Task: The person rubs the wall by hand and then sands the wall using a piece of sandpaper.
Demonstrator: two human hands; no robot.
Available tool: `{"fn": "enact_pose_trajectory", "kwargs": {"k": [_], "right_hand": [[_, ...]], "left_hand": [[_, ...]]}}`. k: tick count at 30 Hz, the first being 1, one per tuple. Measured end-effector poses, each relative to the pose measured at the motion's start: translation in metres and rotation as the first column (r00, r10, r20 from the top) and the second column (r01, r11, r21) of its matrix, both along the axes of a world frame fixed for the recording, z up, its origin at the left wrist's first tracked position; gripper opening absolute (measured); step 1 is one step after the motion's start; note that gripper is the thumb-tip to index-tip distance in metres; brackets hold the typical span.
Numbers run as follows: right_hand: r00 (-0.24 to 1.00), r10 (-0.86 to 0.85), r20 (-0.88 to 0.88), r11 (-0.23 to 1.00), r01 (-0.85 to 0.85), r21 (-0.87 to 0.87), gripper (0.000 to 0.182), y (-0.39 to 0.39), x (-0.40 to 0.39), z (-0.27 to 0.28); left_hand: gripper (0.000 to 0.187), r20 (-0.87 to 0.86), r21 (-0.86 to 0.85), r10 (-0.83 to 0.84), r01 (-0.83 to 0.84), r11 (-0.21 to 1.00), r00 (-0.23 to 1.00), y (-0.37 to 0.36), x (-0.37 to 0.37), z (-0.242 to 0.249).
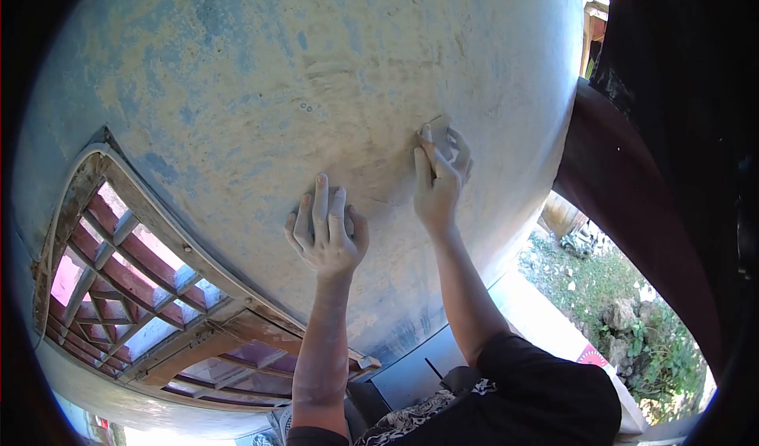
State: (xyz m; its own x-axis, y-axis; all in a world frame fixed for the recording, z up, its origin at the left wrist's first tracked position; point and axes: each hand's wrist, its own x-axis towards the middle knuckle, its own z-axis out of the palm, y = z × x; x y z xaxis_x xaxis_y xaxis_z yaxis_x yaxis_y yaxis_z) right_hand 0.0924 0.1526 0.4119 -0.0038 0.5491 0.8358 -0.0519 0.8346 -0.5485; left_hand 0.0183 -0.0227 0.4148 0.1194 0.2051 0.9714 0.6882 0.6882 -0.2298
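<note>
A large curved wall, pale and dusty with worn blue patches, fills the middle of the view. Against its lower part rests my left hand, palm to the surface and fingers spread and slightly bent; what lies under the palm is hidden. Higher up and to the right, my right hand pinches a small thin grey piece, possibly sandpaper, against the wall. Pale dust coats both hands. The two hands are apart.
A wooden lattice window with a raised frame is set in the wall at the lower left. Dark cloth hangs on the right. Rocks and plants lie at the lower right, beyond a white ledge.
</note>
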Motion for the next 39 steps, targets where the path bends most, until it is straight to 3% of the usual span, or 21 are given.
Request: {"fn": "enact_pose_trajectory", "kwargs": {"k": [2,4,8,12,15,17,21,23,26,29,32,39], "right_hand": [[0.996,0.058,-0.062,0.998,-0.059,-0.009,0.033,-0.007,-0.005,-0.006],[1.000,0.022,-0.006,0.994,-0.021,0.108,0.034,-0.026,0.002,-0.028],[0.999,-0.039,-0.009,0.998,0.039,0.043,0.035,-0.002,-0.005,-0.049],[0.997,-0.058,-0.042,0.996,0.055,-0.077,0.038,0.008,-0.002,-0.019],[0.998,0.035,-0.053,0.998,-0.032,0.046,0.040,-0.006,-0.005,-0.011],[0.959,0.281,-0.017,0.954,-0.278,0.111,0.040,-0.028,-0.004,-0.029],[0.973,0.213,0.086,0.970,-0.221,0.100,0.039,-0.017,0.001,-0.047],[0.978,0.187,-0.087,0.982,-0.186,0.023,0.039,-0.003,-0.009,-0.033],[0.964,0.175,-0.199,0.983,-0.182,-0.018,0.037,0.003,-0.014,-0.008],[0.968,0.238,-0.081,0.971,-0.238,0.019,0.035,-0.018,-0.002,-0.009],[0.980,0.188,0.064,0.974,-0.194,0.114,0.034,-0.017,0.004,-0.028],[0.988,0.135,-0.075,0.988,-0.129,0.084,0.035,0.005,-0.005,0.009]], "left_hand": [[0.033,-0.007,0.015,0.000,0.000,1.000,1.000,0.003,0.001,0.001],[0.028,0.007,0.067,-0.004,0.003,0.998,1.000,0.006,0.001,0.001],[0.028,0.009,0.073,0.013,-0.014,0.997,1.000,0.006,0.000,0.001],[0.030,-0.021,0.009,0.027,-0.027,1.000,0.999,0.002,0.001,-0.002],[0.030,-0.022,0.030,0.027,-0.026,0.999,0.999,0.005,0.000,0.000],[0.030,-0.017,0.048,0.026,-0.025,0.999,1.000,0.007,0.000,0.001],[0.028,-0.013,0.038,0.031,-0.030,0.999,0.999,0.006,0.001,0.000],[0.025,-0.024,0.041,0.028,-0.027,0.999,0.999,0.004,0.000,-0.001],[0.025,-0.007,0.050,0.030,-0.029,0.998,1.000,0.008,-0.001,-0.001],[0.024,0.014,0.070,0.031,-0.032,0.997,0.999,0.009,0.001,-0.003],[0.025,0.001,0.063,0.050,-0.050,0.997,0.999,0.009,0.000,-0.001],[0.031,0.010,0.026,0.028,-0.029,0.999,1.000,0.004,-0.001,-0.006]]}}
